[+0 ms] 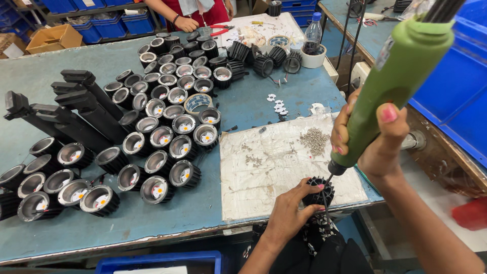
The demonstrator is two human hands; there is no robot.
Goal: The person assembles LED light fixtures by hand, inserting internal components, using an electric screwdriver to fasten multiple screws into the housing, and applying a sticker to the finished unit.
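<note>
In the head view, a black finned lamp housing (318, 191) is gripped by the left hand (293, 209) at the near edge of the blue table (253, 104), beside a worn white mat (284, 162). A green electric screwdriver (393, 83) is clasped by the right hand (368, 139), its bit set down into the housing. A heap of screws (314, 139) is seen on the mat, and finished lamp housings (162, 137) are ranked to the left.
</note>
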